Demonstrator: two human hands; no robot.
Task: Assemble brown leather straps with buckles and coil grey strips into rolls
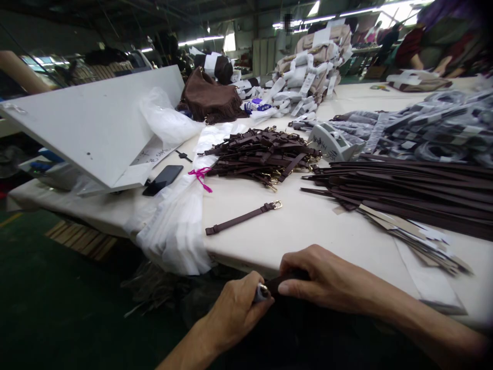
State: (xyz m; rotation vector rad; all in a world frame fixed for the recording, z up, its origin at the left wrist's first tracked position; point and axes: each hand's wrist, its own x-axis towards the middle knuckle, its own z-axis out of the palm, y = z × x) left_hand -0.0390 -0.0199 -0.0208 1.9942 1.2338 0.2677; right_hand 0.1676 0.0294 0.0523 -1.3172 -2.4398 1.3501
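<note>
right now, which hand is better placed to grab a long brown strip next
Probably the right hand: it is nearer the long brown strips than the left hand, though both hold something.

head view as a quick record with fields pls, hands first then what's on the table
left hand: closed on a small shiny piece, details unclear
right hand: gripping a dark strap
near table edge: one short buckled strap, lying flat
behind it: heap of buckled straps
right side: long dark strips
left side: phone, white plastic with pink tie
further back: brown fringed bag
</note>
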